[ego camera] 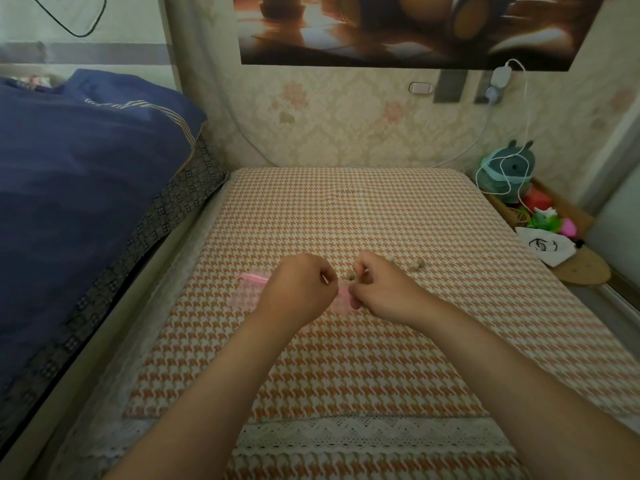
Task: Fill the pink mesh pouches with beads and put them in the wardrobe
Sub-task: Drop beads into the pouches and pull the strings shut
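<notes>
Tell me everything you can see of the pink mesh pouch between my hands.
The pink mesh pouch looks like thin, see-through pale pink netting. Only a small crumpled part shows, low over the orange houndstooth cloth, between the left hand and the right hand. The right hand's fingertips pinch its edge; the left hand's curled fingers hide the rest. More pink mesh, with a darker top band, lies flat left of that hand; same pouch or another, I cannot tell.

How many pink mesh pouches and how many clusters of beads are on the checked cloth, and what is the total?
pink mesh pouch: 2 (one flat beside the left hand, one pinched between it and the right hand)
bead cluster: 3 (; single beads too small to count)
Total: 5
</notes>
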A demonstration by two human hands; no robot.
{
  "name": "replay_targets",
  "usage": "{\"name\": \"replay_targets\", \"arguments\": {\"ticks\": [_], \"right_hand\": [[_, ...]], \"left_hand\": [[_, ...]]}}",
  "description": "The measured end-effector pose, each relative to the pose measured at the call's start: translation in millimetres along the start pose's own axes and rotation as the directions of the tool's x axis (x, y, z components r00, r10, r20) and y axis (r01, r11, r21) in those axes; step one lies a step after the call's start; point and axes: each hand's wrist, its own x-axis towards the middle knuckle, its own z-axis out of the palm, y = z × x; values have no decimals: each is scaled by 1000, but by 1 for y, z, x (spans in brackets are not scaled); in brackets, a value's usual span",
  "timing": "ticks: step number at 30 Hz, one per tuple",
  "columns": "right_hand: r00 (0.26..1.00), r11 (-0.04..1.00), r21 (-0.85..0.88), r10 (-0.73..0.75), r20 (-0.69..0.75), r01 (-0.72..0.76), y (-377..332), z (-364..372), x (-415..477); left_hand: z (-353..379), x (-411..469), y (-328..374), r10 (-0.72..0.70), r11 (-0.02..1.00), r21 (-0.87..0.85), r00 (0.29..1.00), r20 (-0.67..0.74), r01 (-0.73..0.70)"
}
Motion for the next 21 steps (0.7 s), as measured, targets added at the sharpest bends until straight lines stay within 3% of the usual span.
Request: {"name": "replay_targets", "arguments": {"ticks": [2, 6, 12, 15, 21], "right_hand": [[997, 995, -66, -67, 43, 70, -1, -1, -1], [988, 946, -286, -144, 56, 154, -8, -5, -6], [987, 821, -550, -102, 124, 154, -18, -14, -16], [975, 764, -608, -124, 186, 214, -16, -16, -18], [969, 765, -596, -212, 124, 244, -8, -25, -16]], "left_hand": [[-3, 0, 0, -3, 999, -43, 1000, -21, 2], [-3, 1, 1, -41, 979, -198, 996, 73, 55], [-2, 2, -4, -52, 951, -295, 987, 154, 96], [-2, 2, -6, 2, 965, -257, 982, 191, 48], [-6, 2, -7, 75, 996, -65, 948, 309, -58]]}}
